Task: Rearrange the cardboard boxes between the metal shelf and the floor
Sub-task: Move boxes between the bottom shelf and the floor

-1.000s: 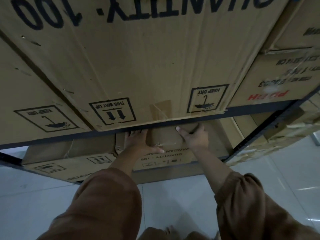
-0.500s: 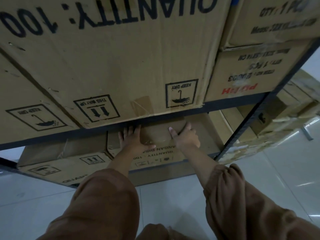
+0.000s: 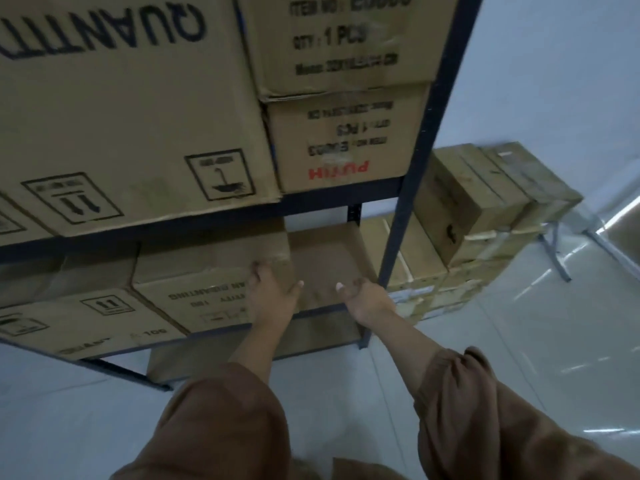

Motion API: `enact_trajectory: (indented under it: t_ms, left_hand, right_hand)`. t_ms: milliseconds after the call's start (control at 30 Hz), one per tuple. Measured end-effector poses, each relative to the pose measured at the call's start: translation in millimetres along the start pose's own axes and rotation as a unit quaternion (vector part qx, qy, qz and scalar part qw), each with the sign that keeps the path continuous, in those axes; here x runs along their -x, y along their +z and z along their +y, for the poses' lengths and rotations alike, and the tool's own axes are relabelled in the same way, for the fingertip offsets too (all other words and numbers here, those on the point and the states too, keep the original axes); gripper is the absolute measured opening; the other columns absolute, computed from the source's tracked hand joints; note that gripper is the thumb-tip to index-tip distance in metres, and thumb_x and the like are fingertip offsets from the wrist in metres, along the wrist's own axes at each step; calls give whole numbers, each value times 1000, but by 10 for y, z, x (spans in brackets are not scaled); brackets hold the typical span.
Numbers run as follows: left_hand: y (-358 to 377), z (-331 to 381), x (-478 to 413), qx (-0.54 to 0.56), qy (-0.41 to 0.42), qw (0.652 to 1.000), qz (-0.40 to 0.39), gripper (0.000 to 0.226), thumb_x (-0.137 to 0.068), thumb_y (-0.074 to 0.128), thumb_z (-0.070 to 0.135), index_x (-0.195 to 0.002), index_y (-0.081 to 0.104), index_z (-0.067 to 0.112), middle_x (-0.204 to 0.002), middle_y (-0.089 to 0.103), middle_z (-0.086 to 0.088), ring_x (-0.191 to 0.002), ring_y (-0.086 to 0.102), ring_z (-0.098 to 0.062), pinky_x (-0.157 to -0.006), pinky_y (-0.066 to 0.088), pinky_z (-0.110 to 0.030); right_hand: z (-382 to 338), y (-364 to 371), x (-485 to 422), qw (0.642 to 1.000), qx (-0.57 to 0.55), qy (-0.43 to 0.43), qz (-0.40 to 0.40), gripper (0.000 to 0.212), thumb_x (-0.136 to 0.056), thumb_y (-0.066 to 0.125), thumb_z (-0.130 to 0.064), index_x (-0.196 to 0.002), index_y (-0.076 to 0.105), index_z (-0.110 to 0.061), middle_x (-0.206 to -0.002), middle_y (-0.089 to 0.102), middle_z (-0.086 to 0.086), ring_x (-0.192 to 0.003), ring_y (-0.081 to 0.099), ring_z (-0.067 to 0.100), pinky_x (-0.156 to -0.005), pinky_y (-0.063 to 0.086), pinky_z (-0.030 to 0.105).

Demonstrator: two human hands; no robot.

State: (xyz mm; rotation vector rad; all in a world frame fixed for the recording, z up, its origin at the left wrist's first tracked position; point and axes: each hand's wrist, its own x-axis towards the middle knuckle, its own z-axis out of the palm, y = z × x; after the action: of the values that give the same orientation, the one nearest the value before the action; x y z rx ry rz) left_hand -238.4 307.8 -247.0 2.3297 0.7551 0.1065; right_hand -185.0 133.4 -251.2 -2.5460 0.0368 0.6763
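Dark metal shelf (image 3: 425,140), upper tier packed with large cartons (image 3: 131,126). On lower tier, right end: cardboard box (image 3: 207,271), print upside down, printed long face toward camera, long axis along shelf front. Gripped at near top corner by left hand (image 3: 273,294), fingers over top, thumb on end face. At end face, right hand (image 3: 367,296), thumb out; finger hold unclear.

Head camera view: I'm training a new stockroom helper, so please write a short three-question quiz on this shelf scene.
1. True or false: the left hand is on the lower-shelf box.
2. The red-lettered box sits: A on the floor; B on the metal shelf; C in both hands.
3. Fill in: the "QUANTITY" print on the large box reads ___.
Key: 1 true; 2 B; 3 upside down.
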Motion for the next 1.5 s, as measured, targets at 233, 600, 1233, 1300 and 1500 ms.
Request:
enact_trajectory:
  t_ms: [233, 600, 1233, 1300, 1500]
  left_hand:
    - [836, 742, 606, 47, 22, 994, -92, 88, -86, 70, 47, -155, 20, 25, -159, 26, -13, -147, 23, -31, -113, 34, -47]
    - [1571, 1674, 847, 22, 79, 970, -231, 62, -89, 68, 39, -143, 44, 21, -142, 50, -7, -122, 53, -24, -91, 47, -30]
    - [2970, 2271, -306, 64, -101, 951, -285, 67, -90, 67, 42, -146, 43, 13, -147, 48, -7, -130, 48, -26, -103, 42, -29]
    - [3162, 2223, -444, 76, -127, 951, -273, 63, -93, 64, 39, -145, 43, 10, -147, 48, -8, -127, 49, -25, -90, 42, -24]
    - [3774, 1771, -782, 78, -177, 957, -216, 60, -96, 60, 36, -144, 40, 6, -142, 49, -11, -108, 51, -21, -63, 42, -12]
  right_hand:
    - [965, -550, 65, 1000, -11, 7, 15, 62, -99, 39, -58, -137, 50, -10, -131, 60, 16, -120, 56, 34, -96, 48, 38]
    - [1866, -1172, -230, 997, -53, 54, 13, 66, -99, 43, -56, -145, 45, -9, -142, 53, 16, -130, 50, 33, -102, 43, 37]
    - [2631, -1424, -1731, 980, -169, 99, -42, 63, -103, 36, -49, -122, 64, 4, -118, 64, 22, -107, 59, 38, -95, 50, 51]
    - [2716, -1354, -1971, 974, -181, 118, -60, 61, -103, 36, -49, -126, 61, 2, -122, 61, 21, -107, 57, 36, -96, 50, 50]
    - [3012, -920, -2652, 945, -259, 169, -102, 54, -102, 44, -44, -128, 59, 0, -104, 56, 11, -95, 53, 26, -100, 48, 47]
